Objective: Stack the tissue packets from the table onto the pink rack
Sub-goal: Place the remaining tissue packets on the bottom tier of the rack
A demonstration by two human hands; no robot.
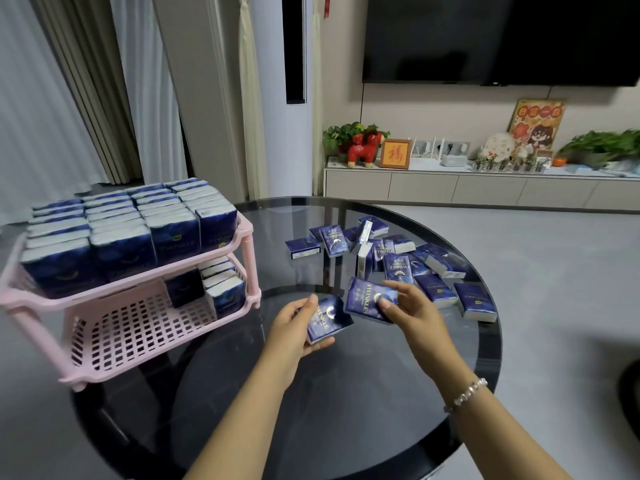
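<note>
My left hand [294, 332] holds a dark blue tissue packet [327, 318] above the round glass table [346, 393]. Just to its right, my right hand [410, 306] grips a second blue packet [367, 299]. Several more packets [398, 258] lie scattered on the table's far side. The pink two-tier rack [138, 327] stands at the table's left edge. Its top tier [114, 230] is packed with upright packets in rows. On the lower tier, a few packets [218, 284] stand at the far right corner, and the other part of the grid floor is bare.
The table's rim curves round close to the packets on the right. Beyond it are a low TV cabinet [485, 188] with ornaments and plants, a wall-mounted TV [502, 36], a tall white air conditioner [277, 98] and curtains at the left.
</note>
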